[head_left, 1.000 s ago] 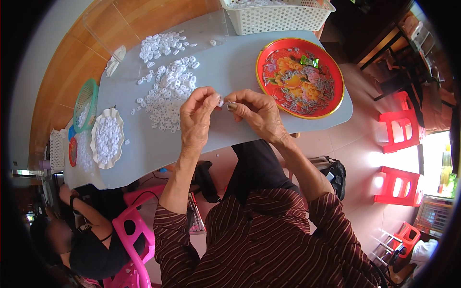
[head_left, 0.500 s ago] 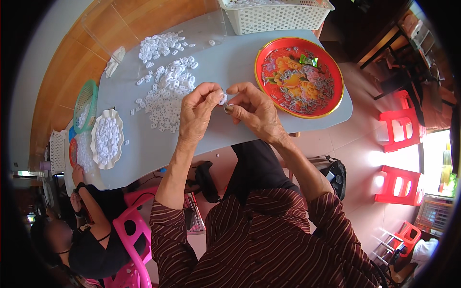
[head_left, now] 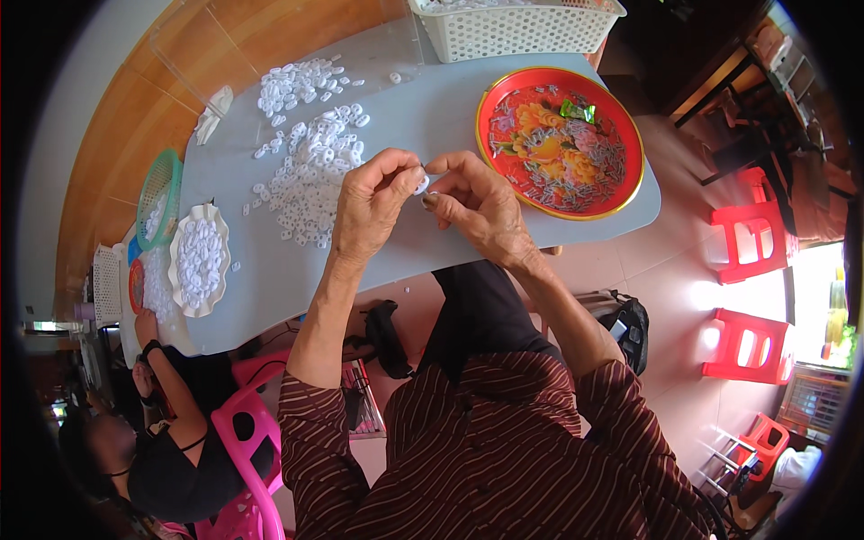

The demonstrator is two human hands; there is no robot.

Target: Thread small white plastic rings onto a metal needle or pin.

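My left hand (head_left: 371, 200) pinches a small white oval plastic piece (head_left: 422, 184) between thumb and fingertips, above the table's near edge. Close beside it, my right hand (head_left: 481, 209) is curled, thumb and bent fingers drawn in toward the piece; whatever they grip is too small to make out. Left of my hands lie loose heaps of similar white pieces (head_left: 322, 148), the nearest one made up of smaller, more see-through bits (head_left: 301, 202). To the right stands a round red tray (head_left: 487, 108) with a flower print, strewn with small thin metal parts (head_left: 576, 193).
A green wrapper (head_left: 578, 112) lies in the tray. On the grey table (head_left: 270, 306) are a scalloped white dish (head_left: 225, 252) of white pieces, a green basket (head_left: 173, 166) and a crumpled cloth (head_left: 214, 115). A white basket (head_left: 522, 40) stands behind. A co-worker's hand (head_left: 146, 326) reaches in at left.
Both hands stay almost in place. The white piece has shifted very slightly right, and my right thumb has risen a little beside it.
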